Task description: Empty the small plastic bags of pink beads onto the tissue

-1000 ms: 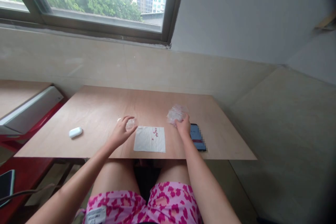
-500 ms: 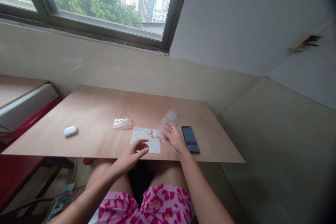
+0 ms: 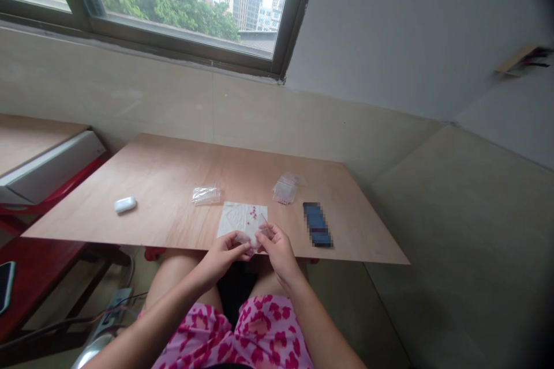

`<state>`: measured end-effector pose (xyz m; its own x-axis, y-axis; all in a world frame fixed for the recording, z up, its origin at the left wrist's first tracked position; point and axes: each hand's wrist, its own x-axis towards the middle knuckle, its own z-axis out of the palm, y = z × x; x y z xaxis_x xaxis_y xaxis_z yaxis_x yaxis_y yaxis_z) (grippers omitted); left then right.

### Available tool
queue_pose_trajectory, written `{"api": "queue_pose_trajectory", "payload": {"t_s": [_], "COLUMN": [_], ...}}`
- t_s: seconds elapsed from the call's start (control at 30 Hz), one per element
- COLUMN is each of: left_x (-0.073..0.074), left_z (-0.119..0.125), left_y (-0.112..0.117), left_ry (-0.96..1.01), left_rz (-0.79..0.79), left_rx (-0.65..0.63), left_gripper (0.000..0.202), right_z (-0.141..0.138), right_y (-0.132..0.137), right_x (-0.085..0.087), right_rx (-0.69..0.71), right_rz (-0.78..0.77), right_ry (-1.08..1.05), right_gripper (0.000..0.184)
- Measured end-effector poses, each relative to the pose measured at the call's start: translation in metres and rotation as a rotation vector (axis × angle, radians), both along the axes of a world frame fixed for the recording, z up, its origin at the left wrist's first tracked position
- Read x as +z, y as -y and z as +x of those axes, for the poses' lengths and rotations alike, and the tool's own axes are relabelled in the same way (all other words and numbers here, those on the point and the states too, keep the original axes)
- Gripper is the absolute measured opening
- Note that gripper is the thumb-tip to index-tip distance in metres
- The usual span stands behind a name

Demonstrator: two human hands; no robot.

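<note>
- 2 hands in view, L hand (image 3: 228, 249) & R hand (image 3: 277, 247), close tog. at near edge of 1 wooden table (image 3: 160, 179)
- 1 small clear bag (image 3: 254, 245) btwn the fingertips; L thumb & fingers narrow, pinching its L side; R thumb & fingers likewise narrow on its R side; bag's mouth & contents too small to make out
- 1 thin stick-like thing (image 3: 264, 219) poking up by R fingertips; can't tell what it is or if gripped
- 1 white sheet (image 3: 232, 216) flat on table, just beyond fingers, its near edge partly hidden by them
- approx 7 red bits (image 3: 253, 213) on sheet, in a loose cluster a bit beyond R fingertips; too tiny for exact no.
- 1 flat pile of clear packets (image 3: 206, 195) beyond L fingers & slightly to their L; no. of packets can't be told
- 1 heap of clear bags w/ red specks (image 3: 284, 189) beyond R fingers, slightly R; several overlap, so no exact count
- 1 phone (image 3: 317, 223) to R of R fingers, near but not touching, screen pixelated
- 1 white case (image 3: 125, 204) well to L of L fingers, same table
- 1 dark-screened device (image 3: 6, 285) far L of fingers, lower down on 1 red bench (image 3: 41, 268), cut off by view edge
- 1 window (image 3: 182, 6) far beyond fingers, trees & bldgs outside
</note>
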<state>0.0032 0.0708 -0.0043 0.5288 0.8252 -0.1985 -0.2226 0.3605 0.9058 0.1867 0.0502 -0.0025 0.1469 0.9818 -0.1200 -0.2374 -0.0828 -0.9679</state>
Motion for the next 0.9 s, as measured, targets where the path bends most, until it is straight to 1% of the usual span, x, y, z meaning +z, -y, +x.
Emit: {"api": "queue_pose_trajectory", "payload": {"t_s": [0.1, 0.2, 0.27, 0.37, 0.43, 0.5, 0.63, 0.7, 0.8, 0.87, 0.9], "left_x": [-0.007, -0.015, -0.019, -0.025, -0.028, -0.030, -0.032, -0.032, -0.031, -0.028, -0.025], "left_z": [0.001, -0.002, -0.004, -0.007, -0.009, -0.011, -0.012, -0.011, -0.010, -0.010, -0.009], "left_y": [-0.005, -0.015, -0.022, -0.029, -0.032, -0.034, -0.034, -0.034, -0.030, -0.026, -0.023], "left_ry": [-0.061, -0.116, -0.139, -0.136, -0.142, -0.160, -0.197, -0.222, -0.285, -0.304, -0.299], "left_rz": [-0.010, -0.042, -0.039, -0.052, -0.075, -0.078, -0.060, -0.030, 0.112, 0.189, 0.196], "left_rx": [0.007, 0.050, 0.108, 0.211, 0.245, 0.249, 0.218, 0.207, 0.275, 0.320, 0.311], "left_gripper": [0.035, 0.042, 0.045, 0.050, 0.055, 0.056, 0.058, 0.060, 0.059, 0.053, 0.047], "right_z": [0.006, 0.016, 0.020, 0.022, 0.022, 0.022, 0.022, 0.022, 0.021, 0.019, 0.017], "right_y": [-0.003, -0.007, -0.008, -0.009, -0.009, -0.008, -0.006, -0.004, -0.002, 0.001, 0.002], "right_x": [-0.005, -0.006, -0.006, -0.005, -0.004, -0.002, 0.004, 0.007, 0.010, 0.010, 0.010], "right_rx": [0.010, 0.032, 0.066, 0.108, 0.134, 0.165, 0.200, 0.219, 0.252, 0.263, 0.268], "right_rz": [-0.019, -0.011, -0.023, -0.081, -0.127, -0.153, -0.140, -0.135, -0.133, -0.122, -0.115], "right_ry": [0.047, 0.124, 0.140, 0.114, 0.087, 0.081, 0.118, 0.114, 0.079, 0.062, 0.059], "right_gripper": [0.038, 0.041, 0.044, 0.051, 0.053, 0.051, 0.043, 0.040, 0.037, 0.034, 0.032]}}
